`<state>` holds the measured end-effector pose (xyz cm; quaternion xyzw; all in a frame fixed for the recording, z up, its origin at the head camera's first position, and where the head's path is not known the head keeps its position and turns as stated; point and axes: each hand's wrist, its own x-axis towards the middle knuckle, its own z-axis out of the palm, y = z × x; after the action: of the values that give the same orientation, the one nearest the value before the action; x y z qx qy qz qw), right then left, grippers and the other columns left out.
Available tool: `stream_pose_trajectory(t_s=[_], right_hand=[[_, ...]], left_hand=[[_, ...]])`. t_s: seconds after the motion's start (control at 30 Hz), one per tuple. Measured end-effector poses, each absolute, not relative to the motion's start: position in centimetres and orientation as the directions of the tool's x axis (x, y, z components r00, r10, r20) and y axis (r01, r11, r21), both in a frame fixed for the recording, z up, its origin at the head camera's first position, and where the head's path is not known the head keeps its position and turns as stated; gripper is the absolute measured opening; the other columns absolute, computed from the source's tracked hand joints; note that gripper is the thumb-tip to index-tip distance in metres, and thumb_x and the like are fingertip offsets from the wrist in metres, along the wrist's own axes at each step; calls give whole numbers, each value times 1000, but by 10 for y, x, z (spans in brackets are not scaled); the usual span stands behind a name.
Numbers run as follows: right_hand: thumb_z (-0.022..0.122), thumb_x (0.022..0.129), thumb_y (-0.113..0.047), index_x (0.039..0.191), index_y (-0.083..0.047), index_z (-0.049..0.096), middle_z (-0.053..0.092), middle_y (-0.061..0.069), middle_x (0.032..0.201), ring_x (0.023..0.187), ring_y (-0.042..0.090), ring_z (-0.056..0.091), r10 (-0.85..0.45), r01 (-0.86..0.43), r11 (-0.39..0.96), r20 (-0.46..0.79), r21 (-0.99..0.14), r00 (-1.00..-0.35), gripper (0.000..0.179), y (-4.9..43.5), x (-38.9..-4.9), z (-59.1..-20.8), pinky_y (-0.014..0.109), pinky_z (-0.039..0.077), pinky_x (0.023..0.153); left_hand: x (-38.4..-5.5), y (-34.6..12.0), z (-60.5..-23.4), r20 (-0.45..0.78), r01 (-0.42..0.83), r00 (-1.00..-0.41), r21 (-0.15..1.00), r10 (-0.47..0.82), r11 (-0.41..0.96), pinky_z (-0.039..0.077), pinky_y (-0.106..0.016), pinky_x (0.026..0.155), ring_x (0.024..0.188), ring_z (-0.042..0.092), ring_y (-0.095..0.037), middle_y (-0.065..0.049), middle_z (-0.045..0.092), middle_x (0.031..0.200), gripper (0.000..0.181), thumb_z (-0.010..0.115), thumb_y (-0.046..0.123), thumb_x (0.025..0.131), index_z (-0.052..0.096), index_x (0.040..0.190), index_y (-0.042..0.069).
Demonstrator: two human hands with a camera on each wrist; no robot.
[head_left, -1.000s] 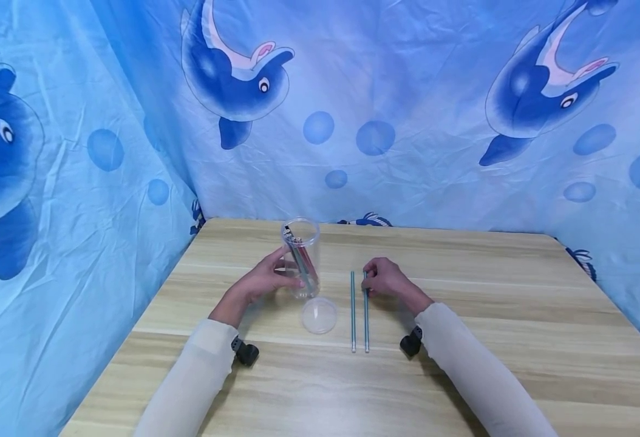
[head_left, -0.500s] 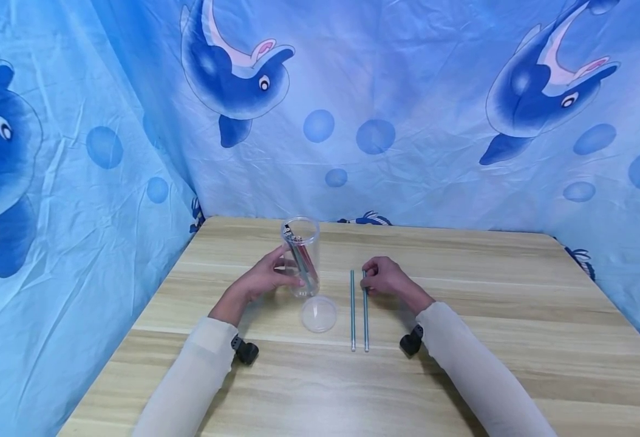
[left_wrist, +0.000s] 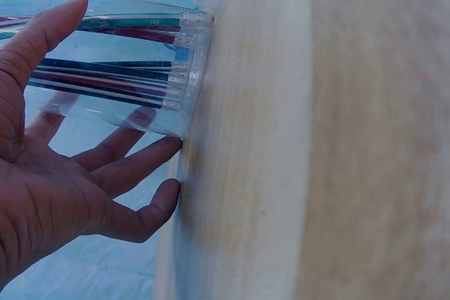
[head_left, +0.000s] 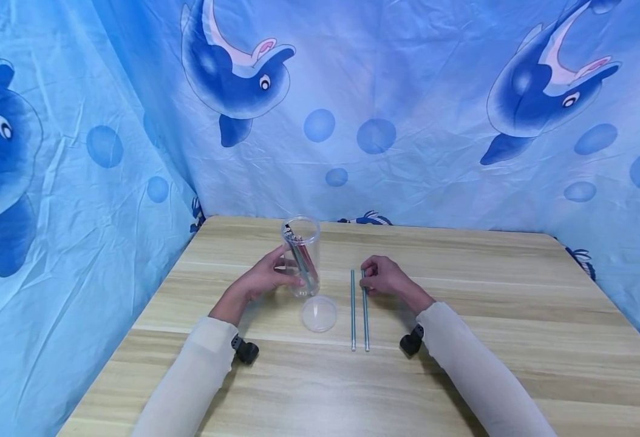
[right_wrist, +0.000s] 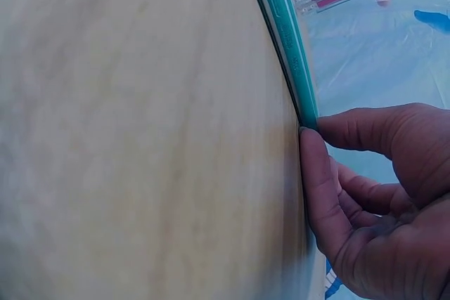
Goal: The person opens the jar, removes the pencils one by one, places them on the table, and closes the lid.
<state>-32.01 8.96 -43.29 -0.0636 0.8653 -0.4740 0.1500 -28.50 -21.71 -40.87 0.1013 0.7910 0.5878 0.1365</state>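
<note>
A clear plastic jar [head_left: 310, 258] stands upright without its lid, several pencils [left_wrist: 133, 79] leaning inside it. My left hand [head_left: 265, 278] holds the jar from the left, with the thumb on the near side and fingers reaching behind. Two green pencils lie side by side on the table: a left pencil [head_left: 353, 309] and a right pencil [head_left: 365, 318]. At the far end of the right one, my right hand [head_left: 387, 277] pinches it between thumb and index finger; in the right wrist view the fingertips meet at the end of a green pencil [right_wrist: 285, 40].
A round clear lid [head_left: 319, 314] lies flat just in front of the jar, left of the pencils. The wooden table [head_left: 495, 291] ends at the back against a blue dolphin-print curtain [head_left: 374, 182].
The right hand has shifted the far end of the right pencil slightly left, toward the left pencil. The left hand and the jar stay in place.
</note>
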Motion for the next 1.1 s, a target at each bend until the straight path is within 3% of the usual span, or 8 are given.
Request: stream_pose_trajectory(t_s=[0.77, 1.1], right_hand=[[69, 91, -1, 121, 2, 57, 56, 13, 100, 84, 23, 64, -259, 68, 466, -209, -882, -943, 32, 90, -321, -430, 33, 58, 70], [65, 94, -5, 126, 6, 53, 57, 17, 103, 82, 24, 66, -225, 155, 373, -252, -915, -941, 36, 95, -313, -430, 36, 59, 73]], left_hand=[[-285, -221, -406, -85, 10, -944, 958, 318, 287, 28, -64, 108, 136, 41, -39, -21, 49, 142, 96, 85, 12, 80, 30, 158, 28], [-282, -220, -408, -96, 0, -943, 957, 318, 291, 29, -65, 108, 135, 42, -39, -21, 49, 142, 97, 85, 13, 79, 30, 158, 28]])
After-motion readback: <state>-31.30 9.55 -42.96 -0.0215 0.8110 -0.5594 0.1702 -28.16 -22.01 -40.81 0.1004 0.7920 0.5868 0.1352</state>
